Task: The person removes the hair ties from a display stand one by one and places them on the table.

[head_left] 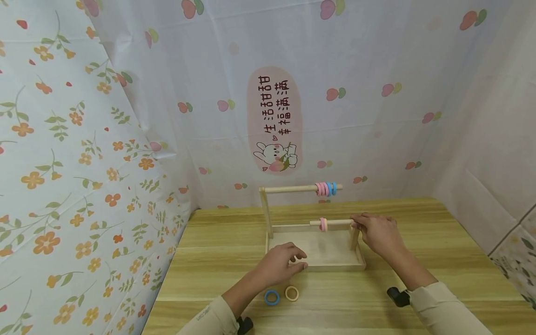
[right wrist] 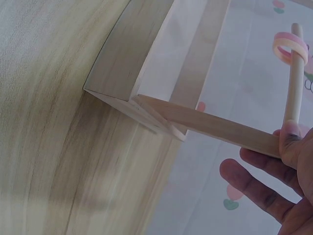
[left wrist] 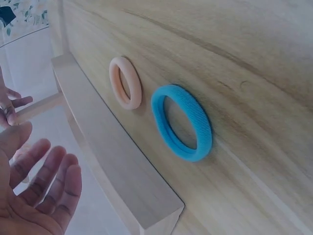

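Note:
My right hand (head_left: 380,231) grips the top of the short post (right wrist: 220,128) of a wooden stand, where the lower rod (head_left: 341,222) joins it. A pink hair tie (head_left: 322,224) and a peach one hang round that rod near its free end. Several pink and blue hair ties (head_left: 331,188) sit on the upper rod (head_left: 289,189). Over the front left of the stand's tray base (head_left: 335,268) is my left hand (head_left: 279,264), fingers loosely bent, holding nothing. A blue hair tie (left wrist: 182,122) and a peach hair tie (left wrist: 125,83) lie flat before the tray.
The stand is on a wood-grain table (head_left: 217,260). Patterned cloth (head_left: 217,70) hangs behind and at the left, with a plain white sheet (head_left: 473,186) at the right. The tall post (head_left: 265,214) rises from the tray's left end.

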`<state>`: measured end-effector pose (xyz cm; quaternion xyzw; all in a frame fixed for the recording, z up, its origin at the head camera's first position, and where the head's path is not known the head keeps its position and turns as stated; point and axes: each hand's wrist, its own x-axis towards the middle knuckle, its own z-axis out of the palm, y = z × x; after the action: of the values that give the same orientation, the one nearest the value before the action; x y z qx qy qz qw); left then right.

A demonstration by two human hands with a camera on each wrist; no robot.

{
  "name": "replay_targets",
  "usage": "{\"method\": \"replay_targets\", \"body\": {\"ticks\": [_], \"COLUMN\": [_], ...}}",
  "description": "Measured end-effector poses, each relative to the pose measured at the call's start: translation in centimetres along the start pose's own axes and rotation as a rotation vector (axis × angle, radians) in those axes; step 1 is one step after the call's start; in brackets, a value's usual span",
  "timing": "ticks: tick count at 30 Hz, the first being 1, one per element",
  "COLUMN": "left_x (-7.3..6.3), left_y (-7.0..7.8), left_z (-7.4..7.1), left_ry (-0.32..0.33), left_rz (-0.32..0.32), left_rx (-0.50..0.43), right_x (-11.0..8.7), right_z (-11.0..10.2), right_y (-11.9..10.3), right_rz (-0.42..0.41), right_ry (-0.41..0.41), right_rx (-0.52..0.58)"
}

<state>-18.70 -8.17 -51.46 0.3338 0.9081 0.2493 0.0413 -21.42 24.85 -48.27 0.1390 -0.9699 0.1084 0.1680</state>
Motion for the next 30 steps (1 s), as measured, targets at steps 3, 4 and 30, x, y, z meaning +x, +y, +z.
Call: {"method": "replay_targets", "body": {"ticks": [3,4,30], "left_x": [0.3,0.4,1.9], "left_y": [0.1,0.1,1.0], "left_z": [-0.1,-0.1,-1.0], "left_ry": [0.044,0.059,0.243], "left_rz": [-0.034,-0.042,-0.127], "left_rx": [-0.004,-0.003,0.001], "right_x": [0.0,0.0,-0.2], "right_z": [0.0,0.0,0.0], "right_y": [0.0,0.0,0.0], "right_rz": [0.000,0.000,-0.001], "right_ry": [0.000,0.000,0.011], "right_rx": [0.003,0.003,0.014]}}
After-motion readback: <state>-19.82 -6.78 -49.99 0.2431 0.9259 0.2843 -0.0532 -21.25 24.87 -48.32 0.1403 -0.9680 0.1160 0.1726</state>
